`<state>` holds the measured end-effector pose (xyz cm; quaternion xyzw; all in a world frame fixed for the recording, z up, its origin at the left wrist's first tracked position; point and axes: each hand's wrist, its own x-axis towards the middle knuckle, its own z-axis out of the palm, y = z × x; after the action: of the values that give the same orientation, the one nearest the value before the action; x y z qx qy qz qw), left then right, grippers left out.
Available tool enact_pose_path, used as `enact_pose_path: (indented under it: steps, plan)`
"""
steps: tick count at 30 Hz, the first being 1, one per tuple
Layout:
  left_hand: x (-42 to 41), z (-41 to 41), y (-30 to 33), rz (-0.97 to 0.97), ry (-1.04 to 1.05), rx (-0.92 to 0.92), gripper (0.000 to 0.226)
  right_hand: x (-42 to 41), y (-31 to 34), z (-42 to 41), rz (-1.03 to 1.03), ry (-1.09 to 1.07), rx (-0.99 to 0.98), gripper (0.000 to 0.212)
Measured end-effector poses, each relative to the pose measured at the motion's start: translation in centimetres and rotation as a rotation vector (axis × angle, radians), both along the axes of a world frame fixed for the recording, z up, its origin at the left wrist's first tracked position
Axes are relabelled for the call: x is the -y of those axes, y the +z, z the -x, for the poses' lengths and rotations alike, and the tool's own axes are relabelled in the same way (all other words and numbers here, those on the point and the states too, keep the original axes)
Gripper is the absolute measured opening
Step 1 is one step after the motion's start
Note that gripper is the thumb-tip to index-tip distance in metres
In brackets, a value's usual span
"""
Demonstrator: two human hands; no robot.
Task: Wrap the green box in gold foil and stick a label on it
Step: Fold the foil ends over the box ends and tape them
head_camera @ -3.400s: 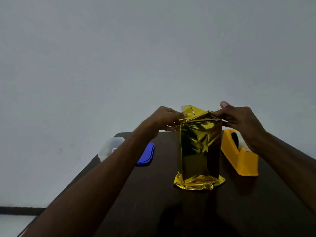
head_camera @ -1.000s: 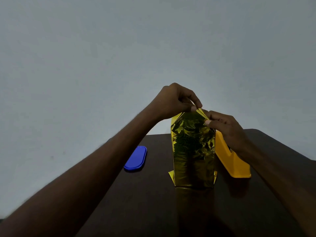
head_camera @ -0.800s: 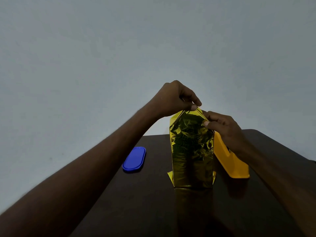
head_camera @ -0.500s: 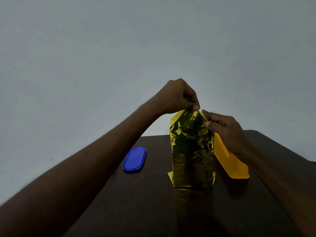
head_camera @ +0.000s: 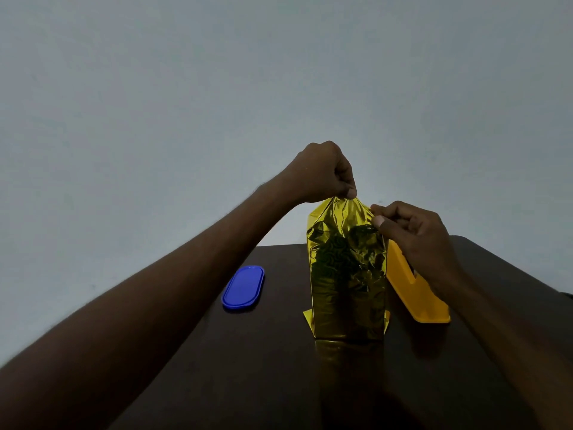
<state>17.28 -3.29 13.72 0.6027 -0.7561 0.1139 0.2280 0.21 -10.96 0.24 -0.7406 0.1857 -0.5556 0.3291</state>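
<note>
A tall box stands upright on the dark table (head_camera: 263, 367), fully covered in crinkled gold foil (head_camera: 347, 274); none of its green surface shows. My left hand (head_camera: 325, 172) is above the box and pinches the foil's top flap between thumb and fingers. My right hand (head_camera: 412, 234) pinches the foil at the top right corner of the box. Small foil tabs stick out at the base on both sides. No label is in view.
A yellow tape dispenser (head_camera: 415, 296) stands just right of the box, partly behind my right hand. A blue oval lid (head_camera: 243, 288) lies on the table to the left. A plain grey wall rises behind the table's far edge.
My left hand has drawn the top flap up a little higher and closed tighter on it. My right hand has slid slightly right along the top corner. The box stays in place.
</note>
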Motion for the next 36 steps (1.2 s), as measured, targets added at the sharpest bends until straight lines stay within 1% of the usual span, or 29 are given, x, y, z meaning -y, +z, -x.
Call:
enact_pose_path:
  steps: [2, 6, 8, 12, 15, 16, 20, 23, 26, 31, 32, 36]
  plan:
    - [0.3, 0.0, -0.1, -0.011, 0.014, 0.013, 0.014, 0.0, 0.0, -0.1, -0.026, 0.005, 0.018, 0.010]
    - [1.2, 0.0, -0.4, -0.044, 0.033, 0.026, 0.014, -0.4, 0.2, -0.4, -0.095, 0.040, 0.049, 0.022]
    - [1.5, 0.0, -0.6, -0.060, 0.037, 0.044, 0.015, -0.6, 0.5, -0.5, -0.133, 0.055, 0.069, 0.023]
    - [2.2, -0.3, -1.2, -0.069, 0.030, 0.036, 0.015, -0.8, 1.0, -0.9, -0.122, -0.003, 0.069, 0.029]
    - [2.7, -0.8, -1.8, -0.041, 0.011, 0.020, 0.013, -0.9, 1.1, -1.2, -0.134, -0.033, 0.075, 0.044]
    - [2.9, -0.9, -2.0, -0.035, 0.003, 0.008, 0.012, -0.9, 1.0, -1.2, -0.146, -0.041, 0.076, 0.046]
    - [3.4, -1.2, -2.5, -0.013, -0.001, 0.000, 0.011, -0.3, 0.8, -1.3, -0.167, -0.076, 0.063, 0.031]
    - [3.8, -1.3, -2.8, -0.023, 0.014, 0.010, 0.014, -0.2, 0.8, -1.4, -0.181, -0.099, 0.059, 0.029]
    - [4.4, -1.2, -3.1, -0.048, 0.048, 0.021, 0.016, 0.0, 0.8, -1.5, -0.181, -0.128, 0.049, 0.016]
    - [4.6, -1.2, -3.0, -0.105, 0.080, 0.041, 0.018, -0.1, 1.0, -1.5, -0.195, -0.077, 0.061, 0.005]
    - [4.6, -1.2, -2.9, -0.112, 0.084, 0.049, 0.019, -0.1, 1.1, -1.5, -0.193, -0.063, 0.058, 0.005]
    - [4.6, -1.3, -3.0, -0.120, 0.105, 0.064, 0.019, -0.1, 1.2, -1.5, -0.162, 0.005, 0.062, 0.017]
